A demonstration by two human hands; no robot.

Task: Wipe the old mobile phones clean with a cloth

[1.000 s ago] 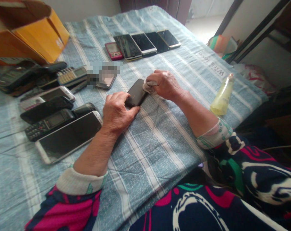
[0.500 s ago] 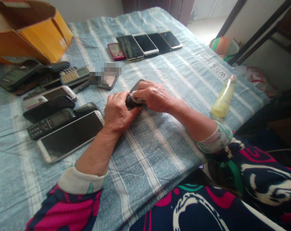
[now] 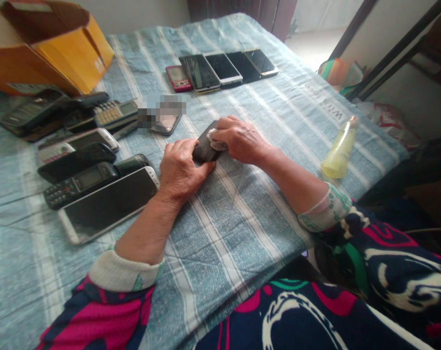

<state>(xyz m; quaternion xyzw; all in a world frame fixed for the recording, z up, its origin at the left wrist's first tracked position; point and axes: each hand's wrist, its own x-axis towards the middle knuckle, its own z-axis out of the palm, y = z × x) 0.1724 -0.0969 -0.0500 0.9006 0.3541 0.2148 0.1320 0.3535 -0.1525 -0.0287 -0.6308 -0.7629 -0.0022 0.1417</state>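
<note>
A dark phone [image 3: 203, 147] lies flat on the blue striped cloth [image 3: 242, 214] in the middle of the table. My left hand [image 3: 179, 168] grips its near end with thumb and fingers closed on it. My right hand [image 3: 238, 140] is closed on a small white wad of cloth [image 3: 216, 142] and presses it on the phone's upper face. Most of the phone is hidden under both hands.
A heap of old phones [image 3: 82, 170] lies at the left, with a large white-edged one [image 3: 107, 203] nearest. A row of phones [image 3: 220, 68] sits at the back. An orange cardboard box [image 3: 49, 43] stands far left. A yellow spray bottle [image 3: 339, 148] lies at the right edge.
My right hand with the wad slid from the phone's far end toward my left hand, then back a little. The left hand stayed on the phone.
</note>
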